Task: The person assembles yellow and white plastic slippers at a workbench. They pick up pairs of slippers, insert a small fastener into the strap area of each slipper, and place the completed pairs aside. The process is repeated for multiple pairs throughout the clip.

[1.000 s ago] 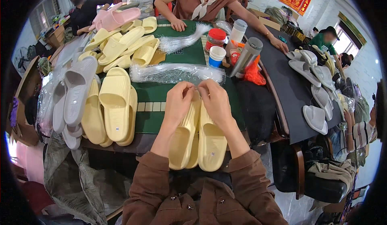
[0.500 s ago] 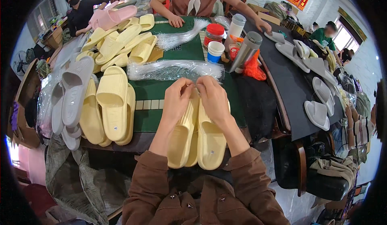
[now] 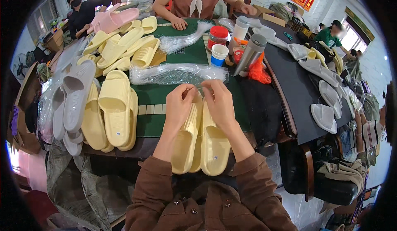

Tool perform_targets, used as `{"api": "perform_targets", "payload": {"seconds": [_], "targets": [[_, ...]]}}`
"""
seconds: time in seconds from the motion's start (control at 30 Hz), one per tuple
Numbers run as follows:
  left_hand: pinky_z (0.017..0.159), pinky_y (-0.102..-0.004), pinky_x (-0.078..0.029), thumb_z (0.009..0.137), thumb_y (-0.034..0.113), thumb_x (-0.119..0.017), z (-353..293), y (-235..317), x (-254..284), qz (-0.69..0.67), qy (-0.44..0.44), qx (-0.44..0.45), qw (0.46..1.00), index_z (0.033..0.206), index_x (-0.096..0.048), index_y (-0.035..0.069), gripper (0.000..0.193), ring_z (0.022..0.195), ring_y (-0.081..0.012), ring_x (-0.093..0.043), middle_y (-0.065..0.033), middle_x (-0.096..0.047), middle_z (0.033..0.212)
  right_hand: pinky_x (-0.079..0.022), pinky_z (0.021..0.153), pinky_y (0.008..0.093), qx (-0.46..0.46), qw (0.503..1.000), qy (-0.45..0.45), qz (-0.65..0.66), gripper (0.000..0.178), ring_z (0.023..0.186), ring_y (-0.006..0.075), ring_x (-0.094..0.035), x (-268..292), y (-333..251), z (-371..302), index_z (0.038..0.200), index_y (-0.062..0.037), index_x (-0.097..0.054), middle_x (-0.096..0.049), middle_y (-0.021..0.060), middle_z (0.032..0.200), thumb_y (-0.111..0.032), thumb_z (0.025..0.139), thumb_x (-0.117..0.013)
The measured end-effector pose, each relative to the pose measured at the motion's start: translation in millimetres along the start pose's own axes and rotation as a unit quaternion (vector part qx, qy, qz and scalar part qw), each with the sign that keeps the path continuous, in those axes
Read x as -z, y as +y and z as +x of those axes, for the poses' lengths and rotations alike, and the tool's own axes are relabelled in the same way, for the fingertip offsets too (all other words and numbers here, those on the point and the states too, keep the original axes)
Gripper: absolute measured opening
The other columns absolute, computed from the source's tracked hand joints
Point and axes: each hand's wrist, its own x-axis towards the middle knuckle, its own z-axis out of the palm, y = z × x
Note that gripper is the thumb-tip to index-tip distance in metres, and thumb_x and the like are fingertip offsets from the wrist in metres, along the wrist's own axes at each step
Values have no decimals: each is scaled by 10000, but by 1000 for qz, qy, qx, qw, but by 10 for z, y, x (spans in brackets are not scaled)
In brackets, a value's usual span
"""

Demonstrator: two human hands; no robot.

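Between my left hand (image 3: 180,102) and my right hand (image 3: 218,102), both with fingers pinched, a thin clear strand (image 3: 201,88) seems to run; its ends are hidden in my fingertips. Directly beneath them, at the near table edge, are pale yellow slide slippers (image 3: 215,148), toes away from me. One yellow slipper (image 3: 184,150) lies under my left wrist, and another shows in the gap between. Beyond my fingers lies a bundle of clear plastic strands (image 3: 178,73) in a clear wrapper. A second, loose bundle (image 3: 186,40) is farther back.
Yellow slippers (image 3: 118,107), grey slippers (image 3: 78,94) and a pink slipper (image 3: 120,20) are heaped at left. A red-lidded jar (image 3: 217,36), paper cup (image 3: 219,55) and steel tumbler (image 3: 251,55) stand right of centre. Grey slippers (image 3: 324,118) line the dark right table (image 3: 297,102). A co-worker (image 3: 194,1) sits opposite.
My fingertips have drawn slightly apart above the slippers. Across the table, the co-worker's hand on the right has pulled back from the grey slippers, and several of these have shifted.
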Motion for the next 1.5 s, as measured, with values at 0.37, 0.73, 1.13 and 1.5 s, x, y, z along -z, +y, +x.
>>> {"api": "perform_targets", "payload": {"seconds": [0.37, 0.73, 1.13, 1.5], "targets": [[526, -249, -372, 884, 115, -638, 0, 32, 12, 45, -10, 3, 999, 918, -677, -36, 160, 569, -49, -428, -3, -529, 597, -502, 637, 350, 72, 996, -9, -51, 93, 737, 272, -612, 10, 70, 21, 971, -5, -610, -591, 133, 947, -18, 879, -603], [557, -244, -387, 908, 94, -623, -12, 25, -15, -4, 29, -18, 999, 868, -652, -28, 132, 605, -50, -455, -14, -572, 655, -480, 600, 339, -20, 998, -18, -53, 145, 649, 216, -591, -2, -23, -34, 931, -28, -639, -641, 109, 870, -78, 810, -700], [589, -280, -445, 866, 41, -634, -25, 50, -19, 59, 18, -84, 995, 874, -644, -30, 72, 612, -135, -545, -89, -609, 751, -473, 589, 324, -2, 999, -8, -33, 100, 619, 215, -576, -15, 14, -28, 913, -23, -657, -653, 106, 830, -72, 828, -678], [588, -292, -453, 840, 51, -619, -47, 111, 13, 52, -47, -39, 997, 927, -654, -16, 115, 596, -150, -548, -89, -606, 709, -492, 567, 323, -34, 997, 71, 6, 73, 633, 231, -618, -23, 31, -24, 915, -16, -610, -624, 121, 855, -18, 853, -648]]}}
